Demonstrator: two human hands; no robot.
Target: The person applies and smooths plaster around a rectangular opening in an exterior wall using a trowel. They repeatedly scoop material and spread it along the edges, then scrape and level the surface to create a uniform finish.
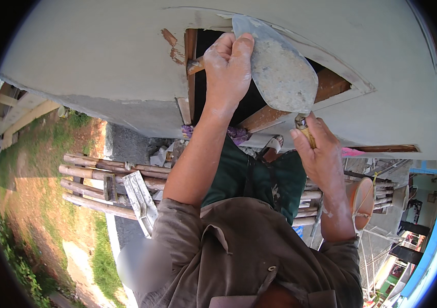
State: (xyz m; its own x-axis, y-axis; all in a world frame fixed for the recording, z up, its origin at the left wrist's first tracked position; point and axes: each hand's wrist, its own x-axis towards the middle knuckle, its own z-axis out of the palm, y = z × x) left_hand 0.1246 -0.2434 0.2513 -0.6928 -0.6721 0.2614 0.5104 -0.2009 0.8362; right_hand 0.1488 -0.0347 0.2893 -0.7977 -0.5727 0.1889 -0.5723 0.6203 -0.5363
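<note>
A pointed trowel (282, 72) with a broad metal blade, caked in grey plaster, is held up in front of a pale wall. My right hand (323, 154), dusted with plaster, is closed round its short wooden handle (305, 131). At the far left edge of the blade, my left hand (227, 69) is closed, thumb and bent fingers gripping the rim near the narrow end. Behind the trowel is a dark opening in the wall, edged by a brown wooden frame (191, 97). The blade covers part of that opening.
Bamboo poles (95, 174) form a scaffold below the wall, running to both sides. A whitish, plaster-marked board (140, 197) lies across them at the left. An orange bucket (363, 205) hangs or stands at the right. Grassy ground (49, 205) lies far below on the left.
</note>
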